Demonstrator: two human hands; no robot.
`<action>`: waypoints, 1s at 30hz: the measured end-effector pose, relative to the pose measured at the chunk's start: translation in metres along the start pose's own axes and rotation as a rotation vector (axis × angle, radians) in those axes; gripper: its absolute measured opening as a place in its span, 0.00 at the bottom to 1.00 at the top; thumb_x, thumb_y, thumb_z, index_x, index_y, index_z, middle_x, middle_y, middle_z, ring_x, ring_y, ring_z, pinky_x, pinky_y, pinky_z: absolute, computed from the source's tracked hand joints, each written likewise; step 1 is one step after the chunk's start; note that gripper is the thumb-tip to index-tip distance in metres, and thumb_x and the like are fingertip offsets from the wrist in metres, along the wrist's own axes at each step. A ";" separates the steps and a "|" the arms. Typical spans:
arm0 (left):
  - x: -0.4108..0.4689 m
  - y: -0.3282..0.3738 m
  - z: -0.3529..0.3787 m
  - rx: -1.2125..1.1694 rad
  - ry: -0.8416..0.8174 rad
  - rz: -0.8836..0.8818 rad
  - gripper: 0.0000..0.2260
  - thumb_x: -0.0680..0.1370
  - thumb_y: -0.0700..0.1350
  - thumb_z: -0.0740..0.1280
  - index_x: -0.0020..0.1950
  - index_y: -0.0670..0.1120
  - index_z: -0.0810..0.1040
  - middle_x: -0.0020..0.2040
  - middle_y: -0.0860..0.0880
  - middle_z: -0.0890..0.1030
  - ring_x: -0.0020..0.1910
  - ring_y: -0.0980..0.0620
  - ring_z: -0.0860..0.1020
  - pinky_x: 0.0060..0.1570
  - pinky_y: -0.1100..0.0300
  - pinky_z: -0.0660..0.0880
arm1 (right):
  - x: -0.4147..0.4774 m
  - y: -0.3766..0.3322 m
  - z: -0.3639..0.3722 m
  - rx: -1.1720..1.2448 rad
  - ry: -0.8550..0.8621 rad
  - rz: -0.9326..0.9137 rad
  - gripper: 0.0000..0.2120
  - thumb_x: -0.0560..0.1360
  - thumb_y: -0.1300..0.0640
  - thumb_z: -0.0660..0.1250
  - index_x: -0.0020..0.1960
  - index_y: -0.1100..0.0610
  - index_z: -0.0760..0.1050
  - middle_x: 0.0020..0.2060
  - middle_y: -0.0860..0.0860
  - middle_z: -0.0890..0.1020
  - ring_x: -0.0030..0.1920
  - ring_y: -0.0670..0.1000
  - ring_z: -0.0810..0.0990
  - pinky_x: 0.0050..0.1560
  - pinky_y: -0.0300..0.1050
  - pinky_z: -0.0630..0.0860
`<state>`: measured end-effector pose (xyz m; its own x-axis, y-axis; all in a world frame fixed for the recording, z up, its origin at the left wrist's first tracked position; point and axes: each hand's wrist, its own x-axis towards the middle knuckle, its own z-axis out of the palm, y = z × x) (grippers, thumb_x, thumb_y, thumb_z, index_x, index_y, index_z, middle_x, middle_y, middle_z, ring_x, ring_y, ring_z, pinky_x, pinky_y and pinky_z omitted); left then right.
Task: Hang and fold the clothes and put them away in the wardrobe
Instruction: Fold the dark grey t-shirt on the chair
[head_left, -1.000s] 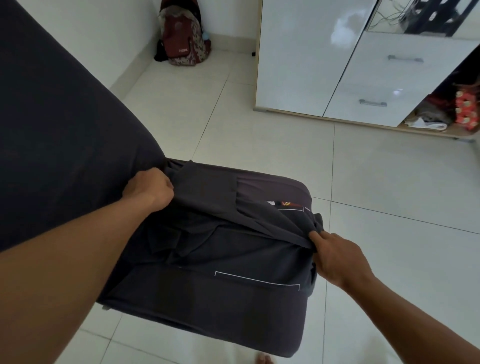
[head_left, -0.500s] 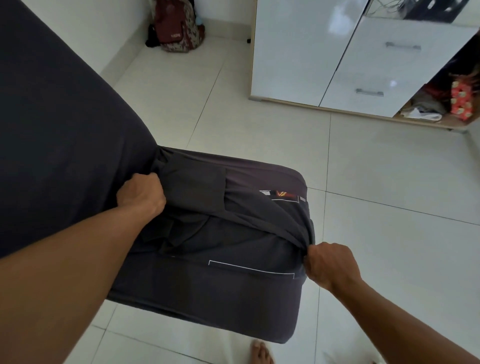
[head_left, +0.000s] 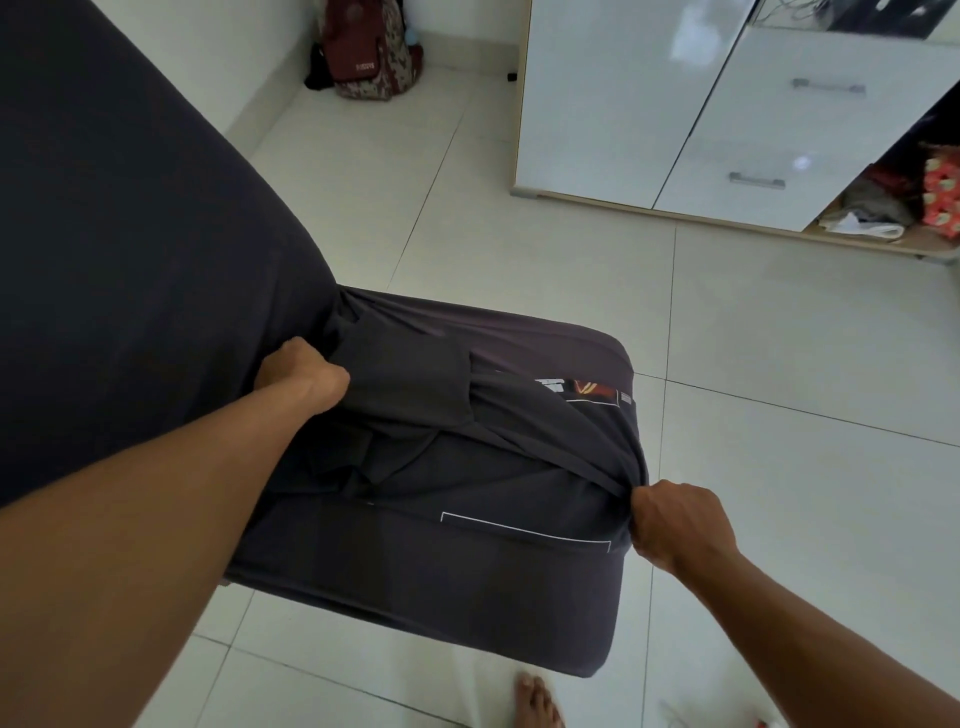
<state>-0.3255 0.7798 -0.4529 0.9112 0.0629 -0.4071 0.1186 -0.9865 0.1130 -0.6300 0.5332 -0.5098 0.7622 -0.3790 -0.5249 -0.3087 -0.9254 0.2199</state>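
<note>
A dark grey T-shirt (head_left: 498, 467) with a white outlined rectangle and a small red print lies spread on the corner of a dark-covered mattress (head_left: 130, 234). My left hand (head_left: 304, 376) grips a bunch of the shirt's fabric at its far left side. At the mattress corner my right hand (head_left: 678, 525) pinches the shirt's right edge, and the cloth is stretched between both hands. The white wardrobe (head_left: 634, 98) stands at the upper right, with two drawers shut and an open compartment at its right end.
A red patterned backpack (head_left: 371, 49) leans in the far corner by the wall. Clothes and a red patterned item (head_left: 943, 200) lie in the wardrobe's open bottom compartment. Pale tiled floor lies between mattress and wardrobe. A bare foot (head_left: 537, 699) shows below the mattress corner.
Both hands kept their hold on the shirt. My right hand drew the right edge down toward the mattress corner, pulling the cloth tighter. The view shifted slightly.
</note>
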 end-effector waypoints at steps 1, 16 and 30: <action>-0.003 -0.003 0.000 0.013 0.007 0.010 0.16 0.75 0.43 0.67 0.62 0.41 0.76 0.54 0.41 0.80 0.44 0.42 0.78 0.37 0.53 0.73 | -0.001 0.000 0.000 -0.008 -0.005 0.004 0.12 0.83 0.48 0.61 0.58 0.53 0.79 0.46 0.49 0.84 0.48 0.51 0.85 0.50 0.42 0.78; -0.032 -0.028 0.049 0.498 -0.098 0.563 0.26 0.85 0.57 0.47 0.82 0.57 0.45 0.82 0.44 0.48 0.81 0.42 0.46 0.77 0.39 0.49 | 0.033 0.014 -0.058 0.077 0.192 -0.283 0.35 0.78 0.46 0.68 0.79 0.50 0.55 0.72 0.56 0.69 0.66 0.58 0.74 0.62 0.52 0.77; -0.106 -0.025 0.110 0.242 0.050 0.221 0.34 0.83 0.58 0.55 0.82 0.55 0.39 0.82 0.41 0.43 0.81 0.41 0.45 0.76 0.38 0.50 | 0.116 -0.003 -0.109 0.018 0.098 -0.745 0.23 0.81 0.38 0.59 0.69 0.51 0.66 0.61 0.53 0.72 0.60 0.53 0.74 0.62 0.52 0.75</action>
<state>-0.4682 0.7814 -0.5121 0.9234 -0.1554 -0.3511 -0.1759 -0.9840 -0.0270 -0.4787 0.4928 -0.4814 0.8201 0.3491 -0.4534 0.2999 -0.9370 -0.1791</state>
